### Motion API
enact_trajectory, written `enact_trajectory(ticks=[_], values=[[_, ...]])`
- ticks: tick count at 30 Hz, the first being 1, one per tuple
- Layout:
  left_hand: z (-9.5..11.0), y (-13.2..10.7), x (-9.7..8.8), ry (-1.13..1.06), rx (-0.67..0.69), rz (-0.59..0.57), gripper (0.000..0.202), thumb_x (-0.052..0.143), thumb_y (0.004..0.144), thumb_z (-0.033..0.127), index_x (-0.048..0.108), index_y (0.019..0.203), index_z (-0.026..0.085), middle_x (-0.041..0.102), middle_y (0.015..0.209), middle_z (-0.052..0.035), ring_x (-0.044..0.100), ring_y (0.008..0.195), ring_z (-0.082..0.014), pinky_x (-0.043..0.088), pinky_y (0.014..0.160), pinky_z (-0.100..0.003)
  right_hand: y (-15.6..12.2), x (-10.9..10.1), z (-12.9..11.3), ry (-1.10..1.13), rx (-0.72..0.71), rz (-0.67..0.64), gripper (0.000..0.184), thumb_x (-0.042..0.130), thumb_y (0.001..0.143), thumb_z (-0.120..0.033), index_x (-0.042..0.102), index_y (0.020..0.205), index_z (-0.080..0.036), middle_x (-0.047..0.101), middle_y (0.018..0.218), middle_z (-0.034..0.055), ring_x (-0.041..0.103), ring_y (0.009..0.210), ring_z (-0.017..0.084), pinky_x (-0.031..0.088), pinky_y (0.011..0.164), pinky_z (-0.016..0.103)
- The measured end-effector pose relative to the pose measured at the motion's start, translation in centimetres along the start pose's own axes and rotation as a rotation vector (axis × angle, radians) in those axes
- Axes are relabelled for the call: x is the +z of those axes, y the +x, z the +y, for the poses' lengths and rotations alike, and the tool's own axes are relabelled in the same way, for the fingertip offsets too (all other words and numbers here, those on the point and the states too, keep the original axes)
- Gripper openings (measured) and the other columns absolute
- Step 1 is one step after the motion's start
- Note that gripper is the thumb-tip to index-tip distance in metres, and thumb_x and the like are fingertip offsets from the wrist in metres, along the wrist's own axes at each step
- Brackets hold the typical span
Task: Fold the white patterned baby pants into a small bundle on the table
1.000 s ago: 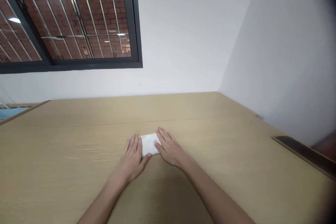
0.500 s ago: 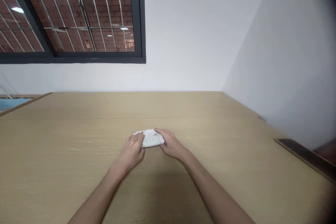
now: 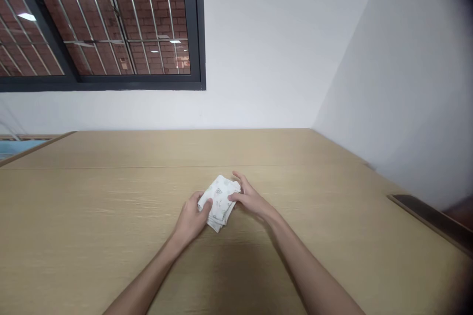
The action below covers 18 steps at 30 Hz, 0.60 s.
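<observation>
A folded white cloth [image 3: 220,197] with a small printed pattern is held up between my hands, tilted, its layered edges showing at the lower side. My left hand [image 3: 192,216] grips its left edge, thumb on the front and fingers behind. At the right edge, my right hand [image 3: 252,198] has its thumb on the front of the cloth; the index finger sticks out past the upper corner, and the other fingers are mostly hidden behind. Below the cloth is the light wooden tabletop [image 3: 111,236].
The table meets a white wall [image 3: 258,59] at the back and right. A dark-framed window [image 3: 197,34] with metal bars is at the upper left. A dark recessed slot [image 3: 424,219] runs along the right edge. Something light blue [image 3: 18,147] lies beyond the left edge.
The cloth was lying flat under both hands; now it is lifted and turned with its face toward me. My left thumb has come onto its front, and my right index finger has stretched out.
</observation>
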<state>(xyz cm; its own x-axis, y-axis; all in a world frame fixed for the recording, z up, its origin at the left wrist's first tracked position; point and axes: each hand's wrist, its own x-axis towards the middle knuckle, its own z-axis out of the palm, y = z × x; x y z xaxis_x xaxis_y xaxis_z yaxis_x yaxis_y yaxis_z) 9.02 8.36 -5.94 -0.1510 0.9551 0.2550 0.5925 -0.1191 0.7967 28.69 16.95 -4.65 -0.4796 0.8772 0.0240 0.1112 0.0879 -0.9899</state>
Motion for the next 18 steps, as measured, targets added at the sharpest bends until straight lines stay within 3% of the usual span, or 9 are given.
enact_trajectory(ticks=[2,5,7,9,11,13,15,18], values=[[-0.1,-0.3,0.2,0.038,-0.006,-0.014,0.036,0.045,0.095,0.041,0.060,0.115,0.016,0.073,0.105,-0.0100,0.070,0.090,-0.0213,0.053,0.077,-0.031,0.3,0.0,0.5,-0.078,-0.020,0.085,0.091,0.068,0.077,-0.024,0.020,0.154,-0.023,0.057,0.137,0.0175,0.068,0.102,0.024,0.057,0.085,0.037],[-0.2,-0.6,0.1,0.180,-0.042,-0.011,0.039,0.049,0.093,0.043,0.058,0.118,0.016,0.073,0.088,-0.0107,0.069,0.077,-0.0273,0.052,0.072,-0.040,0.8,-0.1,1.4,-0.243,-0.065,0.231,0.086,0.063,0.085,-0.033,0.016,0.156,-0.019,0.042,0.148,0.0246,0.066,0.106,0.026,0.053,0.095,0.046],[-0.2,-0.7,-0.1,0.293,-0.059,0.019,0.040,0.049,0.092,0.046,0.061,0.113,0.014,0.069,0.075,-0.0122,0.068,0.073,-0.0330,0.051,0.071,-0.049,0.9,-0.1,1.6,-0.388,-0.162,0.334,0.077,0.056,0.091,-0.035,0.019,0.156,-0.017,0.037,0.152,0.0247,0.063,0.114,0.029,0.047,0.103,0.051],[0.1,-0.9,-0.3,0.372,-0.012,0.036,0.039,0.045,0.094,0.047,0.063,0.105,0.014,0.068,0.075,-0.0135,0.066,0.079,-0.0355,0.049,0.076,-0.054,0.7,-0.1,1.2,-0.510,-0.301,0.376,0.066,0.048,0.096,-0.037,0.026,0.155,-0.017,0.038,0.153,0.0206,0.049,0.132,0.030,0.036,0.114,0.053],[0.6,-1.2,-0.4,0.387,0.135,-0.001,0.036,0.042,0.096,0.045,0.064,0.105,0.018,0.069,0.091,-0.0138,0.065,0.093,-0.0327,0.049,0.086,-0.052,0.2,0.1,0.3,-0.574,-0.417,0.303,0.057,0.042,0.101,-0.039,0.033,0.153,-0.019,0.037,0.156,0.0152,0.033,0.145,0.027,0.026,0.120,0.051],[1.3,-1.8,-0.1,0.353,0.340,-0.112,0.033,0.044,0.096,0.040,0.063,0.117,0.022,0.067,0.117,-0.0120,0.061,0.111,-0.0286,0.048,0.098,-0.046,-0.6,0.5,-0.7,-0.594,-0.489,0.134,0.052,0.037,0.104,-0.041,0.039,0.152,-0.021,0.034,0.160,0.0103,0.027,0.149,0.024,0.023,0.122,0.048],[1.9,-2.6,0.6,0.315,0.484,-0.249,0.038,0.048,0.095,0.036,0.056,0.130,0.024,0.059,0.135,-0.0102,0.054,0.127,-0.0280,0.045,0.107,-0.046,-1.4,1.2,-1.4,-0.599,-0.522,-0.060,0.048,0.032,0.106,-0.042,0.045,0.149,-0.023,0.038,0.159,0.0068,0.028,0.149,0.022,0.023,0.123,0.046],[2.3,-3.9,1.8,0.343,0.504,-0.374,0.049,0.054,0.092,0.041,0.050,0.137,0.021,0.056,0.140,-0.0123,0.047,0.135,-0.0330,0.041,0.113,-0.053,-2.0,2.4,-1.4,-0.623,-0.487,-0.282,0.045,0.027,0.107,-0.040,0.055,0.141,-0.028,0.053,0.148,0.0018,0.039,0.144,0.021,0.026,0.122,0.046]])
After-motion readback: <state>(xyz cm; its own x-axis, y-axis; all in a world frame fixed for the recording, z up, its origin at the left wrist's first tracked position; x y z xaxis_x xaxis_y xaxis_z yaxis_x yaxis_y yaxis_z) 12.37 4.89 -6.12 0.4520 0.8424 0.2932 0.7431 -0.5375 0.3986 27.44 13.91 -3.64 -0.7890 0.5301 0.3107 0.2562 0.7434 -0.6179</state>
